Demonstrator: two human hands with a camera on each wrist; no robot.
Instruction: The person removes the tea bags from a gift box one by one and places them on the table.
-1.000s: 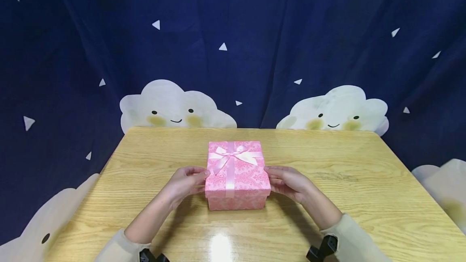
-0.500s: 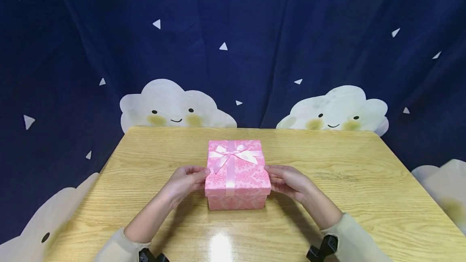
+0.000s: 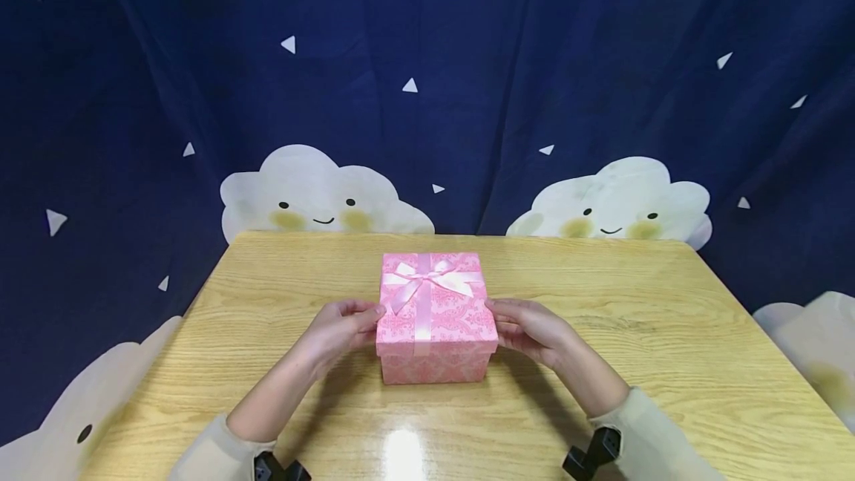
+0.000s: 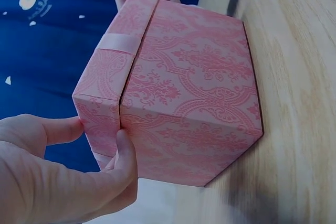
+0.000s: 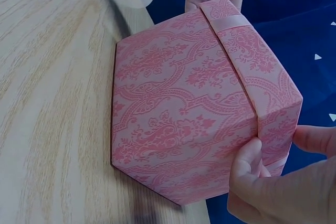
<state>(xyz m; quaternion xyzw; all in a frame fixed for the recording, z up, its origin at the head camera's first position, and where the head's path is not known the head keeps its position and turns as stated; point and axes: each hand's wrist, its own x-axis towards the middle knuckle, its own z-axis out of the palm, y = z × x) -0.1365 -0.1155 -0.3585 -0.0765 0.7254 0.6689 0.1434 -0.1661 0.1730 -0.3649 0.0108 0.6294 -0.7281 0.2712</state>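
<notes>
A pink patterned gift box (image 3: 434, 370) stands on the wooden table in the head view. Its lid (image 3: 454, 321) carries a satin ribbon and bow (image 3: 424, 278). On the lid's left side, my left hand (image 3: 342, 334) pinches it, thumb on top and fingers under the rim. My right hand (image 3: 531, 334) grips the opposite side in the same way. The left wrist view shows my fingertips at the lid's lower edge (image 4: 119, 98), where a thin dark seam separates lid and box. A similar seam runs below the lid (image 5: 275, 90) in the right wrist view. The box's inside is hidden.
The wooden table (image 3: 621, 332) spreads out around the box, its far edge against a dark blue curtain (image 3: 454, 43) with printed clouds and white triangles. Small black devices (image 3: 591, 455) sit at both wrists, by the pale sleeves.
The lid has risen slightly with both hands, so more of the box's front shows beneath it. The box's base has stayed in place.
</notes>
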